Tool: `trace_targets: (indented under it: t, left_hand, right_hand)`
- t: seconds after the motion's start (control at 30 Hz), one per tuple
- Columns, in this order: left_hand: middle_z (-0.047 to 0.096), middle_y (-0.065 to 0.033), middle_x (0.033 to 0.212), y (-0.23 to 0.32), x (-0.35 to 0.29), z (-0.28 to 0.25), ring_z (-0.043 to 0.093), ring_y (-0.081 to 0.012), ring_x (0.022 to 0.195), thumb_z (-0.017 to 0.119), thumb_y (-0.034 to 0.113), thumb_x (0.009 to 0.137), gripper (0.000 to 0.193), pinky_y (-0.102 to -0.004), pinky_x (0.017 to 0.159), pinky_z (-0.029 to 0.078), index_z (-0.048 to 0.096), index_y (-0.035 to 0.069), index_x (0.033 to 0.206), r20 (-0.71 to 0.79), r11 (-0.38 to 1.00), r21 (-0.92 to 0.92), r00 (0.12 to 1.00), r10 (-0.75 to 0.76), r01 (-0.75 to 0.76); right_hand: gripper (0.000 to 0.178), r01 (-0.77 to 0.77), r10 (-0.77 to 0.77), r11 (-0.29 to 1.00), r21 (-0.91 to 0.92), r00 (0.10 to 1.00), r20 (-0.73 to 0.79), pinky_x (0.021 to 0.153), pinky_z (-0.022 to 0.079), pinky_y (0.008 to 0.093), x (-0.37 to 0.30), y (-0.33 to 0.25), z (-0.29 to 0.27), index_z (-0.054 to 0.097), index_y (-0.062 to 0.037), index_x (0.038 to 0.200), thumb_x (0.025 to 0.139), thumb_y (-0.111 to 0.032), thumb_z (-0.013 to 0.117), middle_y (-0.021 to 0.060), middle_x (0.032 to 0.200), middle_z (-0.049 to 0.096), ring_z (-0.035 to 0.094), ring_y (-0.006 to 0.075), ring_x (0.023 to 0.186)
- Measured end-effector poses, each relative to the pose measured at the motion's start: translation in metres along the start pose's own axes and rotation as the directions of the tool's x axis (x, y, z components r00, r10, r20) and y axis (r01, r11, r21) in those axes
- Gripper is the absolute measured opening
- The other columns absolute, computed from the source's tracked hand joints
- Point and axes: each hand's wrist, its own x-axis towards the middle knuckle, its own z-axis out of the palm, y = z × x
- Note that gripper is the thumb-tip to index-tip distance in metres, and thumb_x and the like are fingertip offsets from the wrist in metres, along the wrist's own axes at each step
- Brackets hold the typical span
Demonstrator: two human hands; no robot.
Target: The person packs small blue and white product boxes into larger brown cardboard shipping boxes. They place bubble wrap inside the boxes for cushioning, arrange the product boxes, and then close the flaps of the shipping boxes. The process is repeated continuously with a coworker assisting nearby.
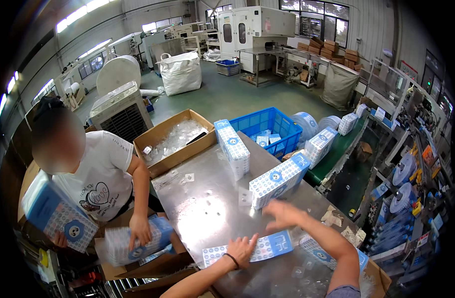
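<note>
A long blue-and-white patterned pack (267, 250) lies across the metal table (187, 218) close to me. My left hand (241, 251), a dark band at its wrist, rests on top of this pack with its fingers stretched out. To the right and farther off, my right hand (284, 216) is slightly blurred by motion. Its fingers are apart and nothing shows in them. Just beyond it stands a similar pack (274, 185). One more pack (233, 149) stands at the far side of the table. Beneath my right forearm, another pack (319, 252) is partly hidden.
At left a co-worker (105, 169) holds one pack (68, 218) and touches another in an open carton (133, 273). A cardboard box (160, 166) of clear plastic and a blue crate (287, 141) stand beyond the table. Packs line a green conveyor (354, 134) beside machinery at right.
</note>
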Motion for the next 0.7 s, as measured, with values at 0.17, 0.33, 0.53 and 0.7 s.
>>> trace_targets:
  t: [0.17,0.33,0.53,0.7]
  left_hand:
    - [0.058,-0.0132,0.107,-0.003,-0.025,-0.018,0.059,-0.0316,0.097,0.072,0.016,0.066,0.089,-0.0428,0.080,0.049,0.034,0.010,0.147,-0.128,0.979,0.119,0.975,0.181,-0.166]
    - [0.058,-0.0101,0.100,-0.036,-0.155,-0.137,0.056,-0.0303,0.088,0.074,0.006,0.053,0.082,-0.0403,0.074,0.046,0.053,0.007,0.133,-0.496,0.983,-0.025,0.856,0.144,-0.181]
    - [0.060,-0.0122,0.099,-0.057,-0.312,-0.099,0.061,-0.0260,0.088,0.087,0.013,0.066,0.065,-0.0343,0.080,0.048,0.053,0.000,0.119,-0.624,0.804,-0.586,0.691,-0.365,-0.104]
    - [0.057,-0.0143,0.100,-0.059,-0.370,-0.010,0.058,-0.0311,0.089,0.087,0.013,0.064,0.062,-0.0368,0.081,0.047,0.053,0.001,0.115,-0.468,0.768,-0.632,0.743,-0.479,0.098]
  right_hand:
    - [0.099,-0.365,0.017,0.666,-0.651,0.879,-0.476,0.109,0.023,0.0714,0.076,0.059,-0.018,0.043,-0.0177,0.144,0.056,-0.026,0.089,0.0127,0.138,0.050,0.047,0.0362,0.130]
    - [0.105,-0.223,0.212,0.917,-0.331,0.975,-0.071,0.105,0.028,0.0698,0.120,0.002,0.038,0.039,-0.0120,0.144,0.055,-0.040,0.088,0.0129,0.117,0.060,0.055,0.0328,0.118]
    - [0.125,-0.392,0.391,0.920,0.009,0.915,-0.102,0.099,0.047,0.0481,0.055,-0.074,0.061,0.019,-0.0157,0.157,0.056,-0.034,0.091,0.0203,0.118,0.061,0.060,0.0382,0.112]
    - [0.111,-0.477,0.596,0.759,0.444,0.783,-0.177,0.098,0.050,0.0431,-0.007,-0.074,0.034,0.037,-0.0046,0.147,0.053,-0.018,0.093,0.0217,0.124,0.063,0.063,0.0338,0.114]
